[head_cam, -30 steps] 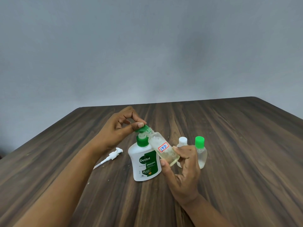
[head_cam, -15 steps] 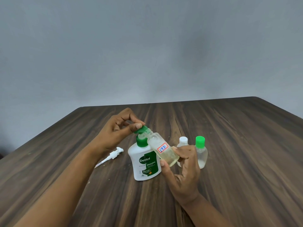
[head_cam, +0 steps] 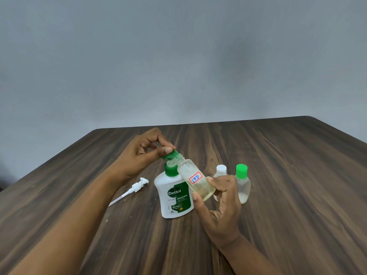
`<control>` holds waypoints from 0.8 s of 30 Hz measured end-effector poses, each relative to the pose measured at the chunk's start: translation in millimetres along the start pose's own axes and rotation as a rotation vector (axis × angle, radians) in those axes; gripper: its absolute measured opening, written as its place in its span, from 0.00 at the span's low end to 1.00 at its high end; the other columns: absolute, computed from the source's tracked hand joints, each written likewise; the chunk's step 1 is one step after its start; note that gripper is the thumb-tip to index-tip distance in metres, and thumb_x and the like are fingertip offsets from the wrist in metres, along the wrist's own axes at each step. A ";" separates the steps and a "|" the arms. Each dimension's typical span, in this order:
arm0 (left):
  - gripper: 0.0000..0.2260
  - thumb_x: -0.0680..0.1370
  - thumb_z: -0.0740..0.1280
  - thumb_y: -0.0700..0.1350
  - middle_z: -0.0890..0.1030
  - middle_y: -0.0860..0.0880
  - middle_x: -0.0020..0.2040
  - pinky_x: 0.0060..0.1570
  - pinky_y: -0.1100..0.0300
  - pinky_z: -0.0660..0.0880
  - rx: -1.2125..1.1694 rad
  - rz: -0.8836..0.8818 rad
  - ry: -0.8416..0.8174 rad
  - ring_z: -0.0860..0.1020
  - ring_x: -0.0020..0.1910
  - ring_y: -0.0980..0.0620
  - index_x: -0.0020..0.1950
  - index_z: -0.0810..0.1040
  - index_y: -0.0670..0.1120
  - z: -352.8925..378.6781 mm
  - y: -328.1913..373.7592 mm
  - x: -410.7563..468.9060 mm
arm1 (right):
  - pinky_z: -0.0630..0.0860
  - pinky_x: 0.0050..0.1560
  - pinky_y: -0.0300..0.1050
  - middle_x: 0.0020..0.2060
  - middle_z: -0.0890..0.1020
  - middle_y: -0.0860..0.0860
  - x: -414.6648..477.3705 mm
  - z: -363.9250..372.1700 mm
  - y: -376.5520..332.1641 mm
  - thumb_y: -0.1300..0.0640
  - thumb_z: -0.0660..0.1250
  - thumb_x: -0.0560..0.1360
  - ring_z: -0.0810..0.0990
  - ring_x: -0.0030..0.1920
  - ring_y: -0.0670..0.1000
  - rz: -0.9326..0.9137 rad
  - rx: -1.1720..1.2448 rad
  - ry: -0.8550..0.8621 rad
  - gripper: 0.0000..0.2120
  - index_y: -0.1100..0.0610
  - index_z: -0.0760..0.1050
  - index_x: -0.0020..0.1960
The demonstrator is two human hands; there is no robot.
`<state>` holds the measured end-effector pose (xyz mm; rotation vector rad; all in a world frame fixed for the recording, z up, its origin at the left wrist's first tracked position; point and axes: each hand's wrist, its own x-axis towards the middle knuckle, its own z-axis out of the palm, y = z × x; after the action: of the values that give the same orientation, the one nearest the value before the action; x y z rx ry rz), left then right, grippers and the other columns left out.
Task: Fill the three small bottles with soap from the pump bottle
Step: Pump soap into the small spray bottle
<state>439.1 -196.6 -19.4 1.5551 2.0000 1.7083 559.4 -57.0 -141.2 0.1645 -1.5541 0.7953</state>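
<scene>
Head view. The right hand (head_cam: 220,205) grips the labelled small bottle (head_cam: 195,179) round its lower body, fingers and thumb curled on it. The bottle is tilted, neck up and to the left, just above the open mouth of the pump bottle (head_cam: 174,197). Pale yellow liquid sits in its lower part. The left hand (head_cam: 147,153) pinches the green cap (head_cam: 168,154) between thumb and fingertips, right at the bare threaded neck. Whether the cap is going on or coming off cannot be told. Holding the neck over the pump bottle would let any drip fall back into it.

The pump bottle stands upright on the counter (head_cam: 297,175) with its pump head (head_cam: 135,188) removed and lying on its side to the left, well apart; presumably soap is poured rather than pumped. Two more small bottles stand upright just behind the right hand: a white-capped bottle (head_cam: 220,169) and a green-capped bottle (head_cam: 242,181), both capped, the latter showing some pale liquid.

The counter is dark wood-grain laminate with a rounded far corner. Behind it is a plain grey wall (head_cam: 178,56).
</scene>
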 end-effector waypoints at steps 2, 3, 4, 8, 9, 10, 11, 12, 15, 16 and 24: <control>0.06 0.67 0.73 0.52 0.81 0.52 0.41 0.45 0.64 0.76 -0.055 -0.007 0.005 0.80 0.46 0.53 0.37 0.81 0.51 0.9 -1.4 -0.8 | 0.68 0.44 0.27 0.45 0.69 0.47 0.0 0.1 0.6 0.45 0.63 0.78 0.69 0.48 0.36 -0.004 0.016 0.002 0.16 0.59 0.69 0.52; 0.09 0.66 0.74 0.55 0.81 0.53 0.41 0.44 0.65 0.76 -0.072 -0.004 0.012 0.80 0.45 0.54 0.37 0.81 0.50 1.7 -3.3 -1.8 | 0.69 0.44 0.28 0.45 0.69 0.47 0.0 0.1 0.7 0.45 0.63 0.78 0.69 0.47 0.36 -0.005 0.021 0.004 0.16 0.59 0.69 0.52; 0.11 0.66 0.74 0.57 0.81 0.53 0.41 0.44 0.65 0.75 -0.078 -0.001 0.018 0.80 0.44 0.54 0.38 0.81 0.50 2.8 -5.4 -3.2 | 0.70 0.43 0.29 0.45 0.70 0.47 0.2 0.3 0.7 0.45 0.63 0.78 0.69 0.47 0.37 -0.007 0.023 0.005 0.16 0.58 0.68 0.52; 0.14 0.66 0.73 0.59 0.78 0.52 0.41 0.45 0.65 0.75 -0.073 -0.012 0.040 0.79 0.43 0.53 0.38 0.82 0.49 5.6 -11.7 -6.3 | 0.71 0.40 0.32 0.44 0.69 0.47 -0.2 -0.1 0.2 0.45 0.63 0.78 0.69 0.46 0.38 -0.009 0.017 0.008 0.16 0.58 0.68 0.51; 0.14 0.66 0.73 0.60 0.78 0.51 0.41 0.45 0.64 0.75 -0.069 -0.012 0.048 0.79 0.44 0.52 0.39 0.82 0.50 5.4 -11.6 -6.6 | 0.72 0.39 0.34 0.44 0.69 0.47 -0.4 -0.2 -0.1 0.45 0.63 0.78 0.69 0.45 0.39 -0.008 0.017 0.006 0.16 0.58 0.68 0.51; 0.13 0.66 0.73 0.60 0.78 0.51 0.41 0.46 0.62 0.75 -0.058 -0.007 0.056 0.78 0.44 0.50 0.38 0.82 0.51 4.9 -10.3 -6.5 | 0.73 0.38 0.35 0.45 0.69 0.47 -0.5 -0.2 -0.2 0.45 0.63 0.78 0.70 0.45 0.40 -0.009 0.018 0.004 0.16 0.58 0.68 0.51; 0.13 0.66 0.73 0.60 0.78 0.51 0.41 0.47 0.60 0.76 -0.039 0.002 0.059 0.78 0.45 0.47 0.38 0.82 0.52 3.5 -8.5 -5.9 | 0.73 0.38 0.35 0.45 0.70 0.47 -0.5 -0.1 -0.2 0.45 0.63 0.78 0.70 0.44 0.41 -0.011 0.017 0.004 0.16 0.57 0.68 0.52; 0.12 0.67 0.73 0.61 0.79 0.51 0.42 0.48 0.58 0.76 -0.016 0.011 0.050 0.78 0.46 0.45 0.38 0.82 0.53 1.7 -5.8 -5.0 | 0.72 0.39 0.34 0.45 0.70 0.47 -0.4 0.0 -0.4 0.45 0.63 0.78 0.70 0.44 0.41 -0.012 0.017 0.006 0.16 0.57 0.68 0.52; 0.11 0.67 0.72 0.61 0.80 0.51 0.42 0.49 0.60 0.76 0.028 0.019 -0.011 0.79 0.49 0.45 0.38 0.82 0.54 -3.7 0.5 -1.1 | 0.73 0.40 0.35 0.45 0.70 0.47 0.0 1.0 -0.1 0.45 0.64 0.78 0.71 0.45 0.41 -0.013 0.024 0.004 0.15 0.58 0.69 0.52; 0.12 0.67 0.72 0.61 0.80 0.52 0.42 0.49 0.61 0.76 0.023 0.019 -0.019 0.79 0.49 0.47 0.38 0.82 0.54 -4.6 0.8 -0.2 | 0.74 0.39 0.37 0.45 0.70 0.47 -0.2 1.4 -0.2 0.45 0.64 0.78 0.71 0.45 0.42 -0.011 0.031 0.001 0.15 0.58 0.69 0.52; 0.19 0.67 0.73 0.59 0.78 0.54 0.40 0.43 0.66 0.75 -0.066 0.004 0.036 0.79 0.41 0.56 0.39 0.80 0.43 4.4 -16.4 -5.0 | 0.75 0.38 0.40 0.44 0.70 0.46 -1.3 0.0 0.4 0.45 0.64 0.78 0.71 0.44 0.40 0.010 0.041 0.002 0.15 0.57 0.68 0.51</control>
<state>434.1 -194.9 -36.3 1.5195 1.9372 1.7966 559.4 -57.2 -142.6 0.1855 -1.5387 0.8352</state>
